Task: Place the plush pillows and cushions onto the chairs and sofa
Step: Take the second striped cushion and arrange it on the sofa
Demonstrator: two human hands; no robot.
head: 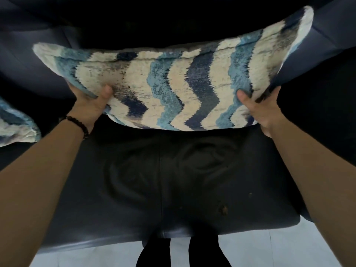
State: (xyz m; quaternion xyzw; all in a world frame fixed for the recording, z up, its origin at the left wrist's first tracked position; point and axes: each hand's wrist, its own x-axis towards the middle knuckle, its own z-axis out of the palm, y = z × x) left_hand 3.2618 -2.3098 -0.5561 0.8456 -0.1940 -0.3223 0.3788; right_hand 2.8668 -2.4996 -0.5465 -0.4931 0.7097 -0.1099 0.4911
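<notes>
A dark blue leather seat fills most of the view, with a straight seam down its cushion and creases either side of it. Whether it belongs to a sofa or a chair cannot be told from here. Its back rises into shadow at the top, and its front edge meets a pale tiled floor at the bottom.

Above the rear half of the seat, a plush pillow with wavy stripes in cream, light blue and navy is held up off the cushion, stretched wide across the view. Its right end sits higher than its left.

A second pillow in the same pattern lies at the far left edge, only partly in view and apart from the held one.

Both forearms reach forward from the bottom corners. The left hand grips the pillow's lower left corner, thumb pressed into the striped face, fingers hidden behind it. The right hand grips the lower right corner the same way.

The person's dark trouser legs stand on the floor against the seat's front edge.

A few brownish marks dot the leather right of the seam.

A dark beaded bracelet circles the left wrist.
</notes>
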